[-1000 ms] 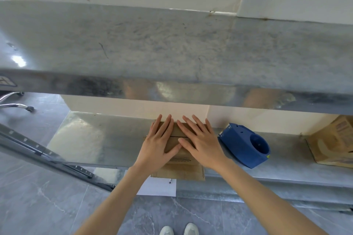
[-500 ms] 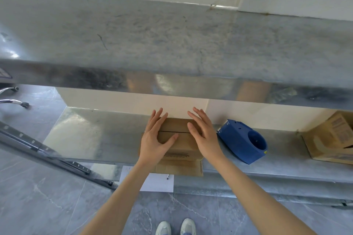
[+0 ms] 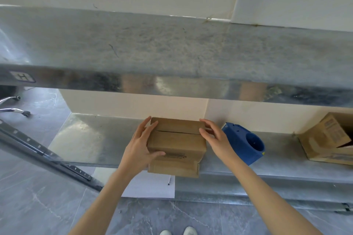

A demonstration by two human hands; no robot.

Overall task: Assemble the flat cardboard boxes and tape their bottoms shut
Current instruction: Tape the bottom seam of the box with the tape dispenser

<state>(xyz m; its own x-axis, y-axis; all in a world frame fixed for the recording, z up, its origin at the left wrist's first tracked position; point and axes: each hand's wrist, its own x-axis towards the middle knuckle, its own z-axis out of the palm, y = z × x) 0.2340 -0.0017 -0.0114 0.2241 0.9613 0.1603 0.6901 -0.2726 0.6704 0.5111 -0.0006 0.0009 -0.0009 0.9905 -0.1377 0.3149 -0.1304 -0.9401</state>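
Left hand [image 3: 140,148] and right hand [image 3: 215,139] grasp the cardboard box [image 3: 176,146] between them. Seamed face up, long axis seemingly front-to-back

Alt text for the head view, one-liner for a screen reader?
A left hand and right hand hold a small cardboard box by its sides on a metal shelf, flaps folded shut. A blue tape dispenser lies right of it.
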